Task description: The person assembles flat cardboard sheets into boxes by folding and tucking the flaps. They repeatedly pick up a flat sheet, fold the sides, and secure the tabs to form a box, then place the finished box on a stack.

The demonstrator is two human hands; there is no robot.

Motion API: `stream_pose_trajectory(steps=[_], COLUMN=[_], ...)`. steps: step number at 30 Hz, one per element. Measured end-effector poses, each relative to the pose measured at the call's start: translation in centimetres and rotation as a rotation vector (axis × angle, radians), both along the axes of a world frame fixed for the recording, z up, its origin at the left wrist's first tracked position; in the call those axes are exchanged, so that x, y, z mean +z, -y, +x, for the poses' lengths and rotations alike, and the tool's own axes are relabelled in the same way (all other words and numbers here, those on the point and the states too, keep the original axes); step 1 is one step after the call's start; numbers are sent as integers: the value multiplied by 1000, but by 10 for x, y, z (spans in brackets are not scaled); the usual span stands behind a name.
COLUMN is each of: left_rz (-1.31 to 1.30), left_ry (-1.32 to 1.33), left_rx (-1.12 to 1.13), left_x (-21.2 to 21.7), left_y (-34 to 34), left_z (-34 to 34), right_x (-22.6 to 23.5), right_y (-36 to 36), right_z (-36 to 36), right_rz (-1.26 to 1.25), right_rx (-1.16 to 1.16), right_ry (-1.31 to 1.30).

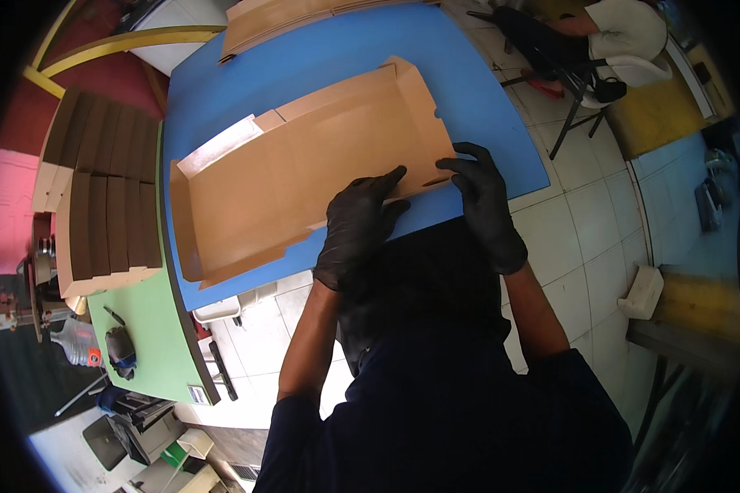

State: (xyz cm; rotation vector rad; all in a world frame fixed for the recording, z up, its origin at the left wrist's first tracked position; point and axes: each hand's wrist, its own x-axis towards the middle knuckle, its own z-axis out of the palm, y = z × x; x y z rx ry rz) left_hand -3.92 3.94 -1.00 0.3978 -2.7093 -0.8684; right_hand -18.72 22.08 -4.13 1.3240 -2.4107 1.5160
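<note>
A shallow brown cardboard box lies on the blue tabletop, its inside facing up and its side walls partly raised. Both my hands wear black gloves. My left hand grips the near wall toward the right end, with one finger over the inside and another outside. At the near right corner, my right hand pinches the end wall between thumb and fingers. The corner's folded flaps are partly covered by my fingers. A pale, shiny patch shows at the far left wall.
Folded brown boxes stand stacked at the left beside a green table. More flat cardboard lies at the blue table's far edge. A clear plastic bottle is at lower left. Another person sits on a chair at far right.
</note>
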Motion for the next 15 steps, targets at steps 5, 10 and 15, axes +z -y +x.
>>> stream_pose_trajectory(steps=[5,10,15], left_rz=[-42,117,361], left_ry=[-32,67,122], left_rx=[-96,-161,-305], left_x=[8,0,3], left_y=[-19,-17,-5], left_z=[-28,-61,-89], right_x=[8,0,-5], right_y=[1,-3,2], right_z=[17,25,39], right_rz=[-116,-150,-31], right_rx=[-90,-211,-265], right_ry=[53,248,481])
